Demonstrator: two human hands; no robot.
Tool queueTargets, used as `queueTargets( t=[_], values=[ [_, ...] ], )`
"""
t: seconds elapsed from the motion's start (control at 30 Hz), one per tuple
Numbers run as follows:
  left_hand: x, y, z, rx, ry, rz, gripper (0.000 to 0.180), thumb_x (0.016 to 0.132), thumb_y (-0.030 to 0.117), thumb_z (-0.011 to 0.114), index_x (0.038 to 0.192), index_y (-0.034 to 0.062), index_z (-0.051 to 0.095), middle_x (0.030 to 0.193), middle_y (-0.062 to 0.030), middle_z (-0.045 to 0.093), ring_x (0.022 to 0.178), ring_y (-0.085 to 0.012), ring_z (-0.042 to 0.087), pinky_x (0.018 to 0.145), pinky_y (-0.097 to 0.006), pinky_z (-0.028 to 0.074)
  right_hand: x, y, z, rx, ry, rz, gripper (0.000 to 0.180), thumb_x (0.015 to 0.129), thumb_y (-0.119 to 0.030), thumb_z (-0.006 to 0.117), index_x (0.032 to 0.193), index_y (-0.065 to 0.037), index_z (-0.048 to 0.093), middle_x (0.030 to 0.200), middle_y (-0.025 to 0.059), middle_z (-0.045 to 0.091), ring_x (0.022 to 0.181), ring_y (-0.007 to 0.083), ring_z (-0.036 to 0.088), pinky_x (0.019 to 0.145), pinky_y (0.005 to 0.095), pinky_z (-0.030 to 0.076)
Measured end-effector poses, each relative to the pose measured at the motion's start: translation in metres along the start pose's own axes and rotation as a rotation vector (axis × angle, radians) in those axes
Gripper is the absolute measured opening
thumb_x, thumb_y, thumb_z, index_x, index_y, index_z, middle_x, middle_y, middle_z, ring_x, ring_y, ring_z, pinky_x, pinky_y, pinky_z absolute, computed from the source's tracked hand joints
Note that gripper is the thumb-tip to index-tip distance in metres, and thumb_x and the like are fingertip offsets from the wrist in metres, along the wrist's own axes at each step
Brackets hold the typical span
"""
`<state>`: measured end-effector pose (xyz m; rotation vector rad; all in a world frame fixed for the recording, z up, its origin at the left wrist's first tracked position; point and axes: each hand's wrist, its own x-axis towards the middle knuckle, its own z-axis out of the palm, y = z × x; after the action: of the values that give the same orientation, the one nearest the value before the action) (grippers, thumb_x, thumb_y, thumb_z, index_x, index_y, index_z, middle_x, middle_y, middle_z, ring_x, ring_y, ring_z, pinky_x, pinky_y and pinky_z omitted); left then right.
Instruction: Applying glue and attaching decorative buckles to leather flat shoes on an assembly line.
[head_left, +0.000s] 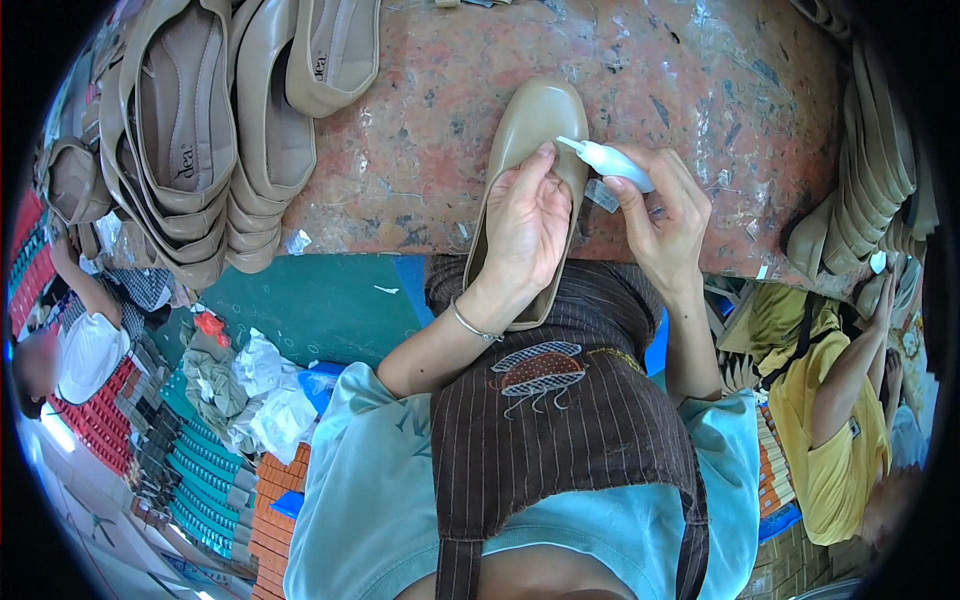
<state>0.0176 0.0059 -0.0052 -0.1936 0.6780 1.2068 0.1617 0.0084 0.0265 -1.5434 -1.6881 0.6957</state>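
Note:
A tan slip-on shoe (535, 110) lies toe-away on the worn reddish table (420, 150), its heel end reaching past the near edge toward my apron. My left hand (528, 225) is inside the shoe's opening, palm up, gripping its front edge with the thumb near the vamp. In my right hand (668, 205) is a small white squeeze bottle (622, 166), pinched between thumb and fingers. Its narrow nozzle (570, 144) points left at the shoe's topline, close to my left fingertips; whether it touches cannot be seen. A small clear piece (601, 195) shows below the bottle.
Nested tan shoes (185, 150) are stacked at the table's left, and another row (860, 180) stands at the right edge. White plastic bags (270, 390) lie on the left below the table. A person in yellow (830, 420) works at right; another in white (90, 350) at left.

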Motion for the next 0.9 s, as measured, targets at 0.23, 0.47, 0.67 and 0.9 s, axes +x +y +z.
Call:
queueTargets(
  t=[0.23,0.47,0.67,0.9],
  values=[
    [0.0,-0.008,0.0,0.045,0.007,0.046,0.008,0.093,0.004,0.055,0.095,-0.001,0.061,0.098,-0.008,0.064,0.094,-0.0114,0.061,0.087,-0.025,0.048,0.004,0.0,0.0,-0.03,-0.015,-0.013,0.018,0.076,-0.005,0.071,0.093,-0.002,0.067,0.081,0.0106,0.065,0.071,0.0246,0.06,0.062,0.0329,0.047],
    [-0.003,-0.005,0.002,0.05,-0.036,0.041,0.013,0.09,-0.006,0.051,0.101,-0.0048,0.058,0.105,-0.0116,0.061,0.102,-0.0153,0.058,0.097,-0.029,0.044,0.006,-0.003,-0.002,-0.075,-0.07,-0.022,0.017,0.077,-0.008,0.07,0.092,-0.002,0.066,0.081,0.011,0.065,0.071,0.0265,0.06,0.063,0.0339,0.048],
    [-0.002,-0.004,0.001,0.042,-0.023,0.007,0.02,0.084,-0.011,0.052,0.103,-0.0054,0.056,0.106,-0.011,0.059,0.105,-0.0168,0.055,0.098,-0.03,0.042,0.009,-0.005,-0.003,-0.111,-0.107,-0.017,0.015,0.077,-0.009,0.069,0.09,-0.003,0.065,0.078,0.0107,0.062,0.068,0.0271,0.058,0.06,0.0352,0.047],
    [-0.003,-0.004,0.003,0.057,-0.006,0.014,0.02,0.084,-0.012,0.051,0.102,-0.006,0.055,0.106,-0.0112,0.059,0.105,-0.0168,0.055,0.097,-0.03,0.042,0.013,-0.004,-0.003,-0.15,-0.12,-0.069,0.015,0.076,-0.009,0.069,0.089,-0.003,0.064,0.073,0.0099,0.059,0.065,0.0262,0.055,0.058,0.0353,0.045]
  ],
)
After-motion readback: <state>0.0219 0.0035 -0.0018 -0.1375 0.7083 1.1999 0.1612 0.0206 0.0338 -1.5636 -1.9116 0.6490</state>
